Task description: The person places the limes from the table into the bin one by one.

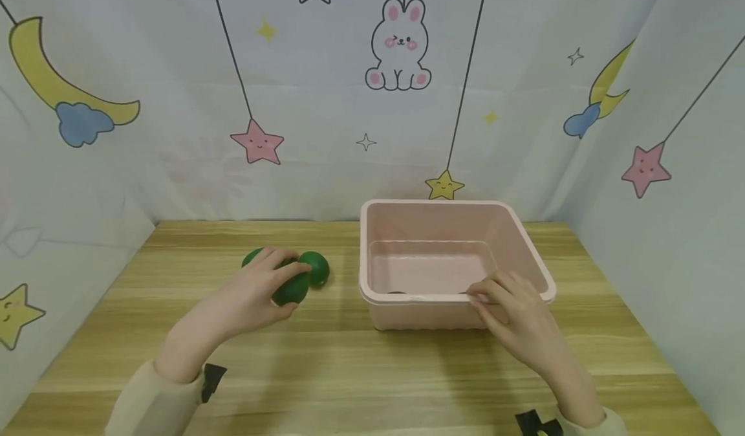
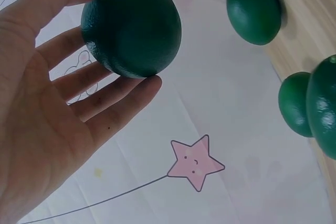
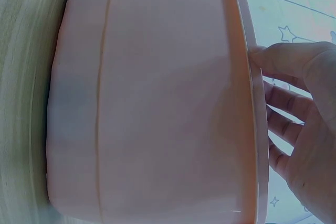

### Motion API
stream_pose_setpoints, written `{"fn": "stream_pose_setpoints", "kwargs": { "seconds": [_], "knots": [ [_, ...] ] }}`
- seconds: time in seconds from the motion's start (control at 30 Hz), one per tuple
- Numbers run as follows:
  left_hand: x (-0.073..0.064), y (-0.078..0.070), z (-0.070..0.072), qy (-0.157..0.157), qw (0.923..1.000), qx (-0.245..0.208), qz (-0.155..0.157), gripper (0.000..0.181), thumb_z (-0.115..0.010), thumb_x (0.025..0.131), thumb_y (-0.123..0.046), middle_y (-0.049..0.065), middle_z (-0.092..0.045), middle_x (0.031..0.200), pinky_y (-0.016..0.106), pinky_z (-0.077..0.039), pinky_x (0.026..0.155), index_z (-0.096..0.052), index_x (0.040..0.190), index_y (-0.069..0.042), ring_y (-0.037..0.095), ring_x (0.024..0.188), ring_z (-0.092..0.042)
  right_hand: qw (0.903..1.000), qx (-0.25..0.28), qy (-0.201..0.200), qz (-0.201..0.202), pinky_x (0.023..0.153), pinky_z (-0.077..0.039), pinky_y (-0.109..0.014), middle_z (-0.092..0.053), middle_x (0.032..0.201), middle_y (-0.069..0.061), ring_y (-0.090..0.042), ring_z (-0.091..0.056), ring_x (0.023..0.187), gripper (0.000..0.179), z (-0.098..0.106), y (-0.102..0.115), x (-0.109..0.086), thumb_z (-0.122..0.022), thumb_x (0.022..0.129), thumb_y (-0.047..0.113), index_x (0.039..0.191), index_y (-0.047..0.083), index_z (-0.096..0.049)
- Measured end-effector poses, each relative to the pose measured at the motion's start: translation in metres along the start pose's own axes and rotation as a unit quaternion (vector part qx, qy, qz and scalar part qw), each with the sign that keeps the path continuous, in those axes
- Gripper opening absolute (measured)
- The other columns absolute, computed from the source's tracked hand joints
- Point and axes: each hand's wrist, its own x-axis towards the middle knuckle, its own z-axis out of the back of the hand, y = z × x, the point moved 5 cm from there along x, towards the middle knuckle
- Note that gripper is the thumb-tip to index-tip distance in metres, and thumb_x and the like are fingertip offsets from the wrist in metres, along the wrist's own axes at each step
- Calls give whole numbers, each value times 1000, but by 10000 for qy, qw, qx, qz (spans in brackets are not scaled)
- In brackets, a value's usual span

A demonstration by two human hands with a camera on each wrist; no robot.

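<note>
My left hand (image 1: 256, 294) holds a round, dark green lime (image 2: 131, 27) with a pale stem nub, thumb on one side and fingers on the other. Beside it on the table sits another green lime (image 1: 315, 268); one more (image 1: 251, 255) shows partly behind the hand. The left wrist view shows further limes (image 2: 254, 11) on the wood. At the right stands a pink plastic bin (image 1: 427, 313). Its front rim is pinched by my right hand (image 1: 518, 316), thumb outside and fingers over the edge. Dark slivers show inside behind that rim, too hidden to identify.
The wooden table (image 1: 349, 384) carries the bin and limes. Behind and at both sides hangs a white cloth (image 1: 326, 67) printed with stars, moons and a rabbit. The bin's back rim is close to the cloth.
</note>
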Motion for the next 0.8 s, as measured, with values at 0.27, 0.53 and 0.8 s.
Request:
{"fn": "stream_pose_setpoints", "kwargs": {
  "seconds": [0.27,0.53,0.8],
  "knots": [
    [13,-4,6,124,9999,-29,83,51,-77,77,-18,14,-55,129,48,-53,87,-61,125,-11,34,119,-52,10000,57,-58,57,79,-37,-23,-62,90,7,-12,-51,85,20,1,1,1,-74,77,6,94,13,-69],
    [26,-11,12,83,9999,-120,-25,52,-76,78,-20,10,-54,128,42,-53,87,-60,127,-13,30,118,-53,10000,61,-56,29,79,-36,-22,-61,89,8,-10,-50,85,23,2,3,3,-75,74,4,94,13,-68],
    [40,-16,16,2,9994,-291,-170,51,-75,77,-20,9,-56,124,39,-51,87,-61,125,-13,28,114,-54,10000,58,6,-5,79,-36,-23,-61,90,7,-10,-49,85,22,3,4,4,-75,75,4,94,13,-68]
  ]
}}
